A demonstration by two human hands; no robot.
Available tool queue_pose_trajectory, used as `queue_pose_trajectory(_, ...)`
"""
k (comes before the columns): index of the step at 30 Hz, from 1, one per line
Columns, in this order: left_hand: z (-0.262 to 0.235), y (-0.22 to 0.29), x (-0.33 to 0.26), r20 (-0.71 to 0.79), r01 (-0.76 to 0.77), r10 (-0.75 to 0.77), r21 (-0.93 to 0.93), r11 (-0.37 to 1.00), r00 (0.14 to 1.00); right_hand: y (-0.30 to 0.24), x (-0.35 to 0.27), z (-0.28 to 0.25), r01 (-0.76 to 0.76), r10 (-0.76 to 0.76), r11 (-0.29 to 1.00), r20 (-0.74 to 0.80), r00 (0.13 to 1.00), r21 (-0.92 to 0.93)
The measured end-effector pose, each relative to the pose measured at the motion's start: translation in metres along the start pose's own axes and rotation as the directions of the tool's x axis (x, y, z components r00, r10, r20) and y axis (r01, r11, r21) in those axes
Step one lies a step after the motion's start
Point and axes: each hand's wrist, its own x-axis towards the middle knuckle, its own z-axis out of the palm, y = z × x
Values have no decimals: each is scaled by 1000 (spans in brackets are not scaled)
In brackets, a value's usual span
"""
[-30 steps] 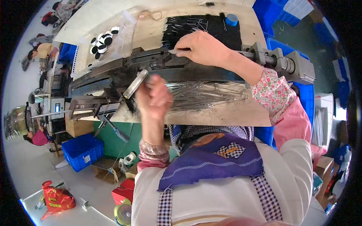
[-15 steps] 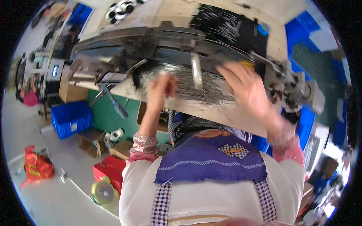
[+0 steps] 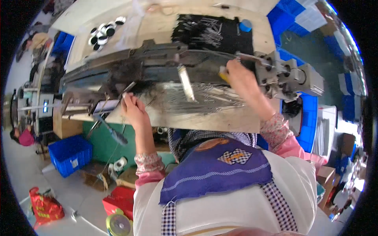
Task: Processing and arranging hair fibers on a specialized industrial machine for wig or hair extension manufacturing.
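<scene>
A long dark metal bench machine (image 3: 157, 70) runs across the worktable. My left hand (image 3: 136, 112) is closed, its fingertips beside the lower end of a slim metal rod (image 3: 129, 86) on the machine's left part. Whether the fingers grip that rod or a small piece I cannot make out. On the right, my right hand (image 3: 243, 80) is bent over the machine's rail, fingers curled, next to a yellow piece (image 3: 224, 74); what it holds is hidden. Between the hands, many thin metal wires (image 3: 212, 96) lie along the table's near side, under a pale bar (image 3: 186, 83).
Behind the machine lie a black mat (image 3: 183, 29) with loose thin pieces, a blue round cap (image 3: 245, 25) and several black-and-white rolls (image 3: 103, 34). A grey motor-like unit (image 3: 291, 76) stands at the right end. A blue bin (image 3: 71, 155) sits on the floor at left.
My left hand has moved left, off the wires, to the slim rod. My right hand has reached farther away over the rail, and its fingers have curled. The whole view has shifted.
</scene>
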Motion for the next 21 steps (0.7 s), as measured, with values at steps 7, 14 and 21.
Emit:
queue_pose_trajectory(7,159,25,-102,847,276,-350,253,927,400,-23,-39,-40,157,-162,972,11,987,175)
queue_pose_trajectory(14,178,-20,-77,666,498,-492,204,843,561,0,-84,-84,44,-142,951,309,940,305)
queue_pose_trajectory(21,165,-23,-83,571,255,-262,95,962,778,9,22,-124,228,-130,929,-320,938,291)
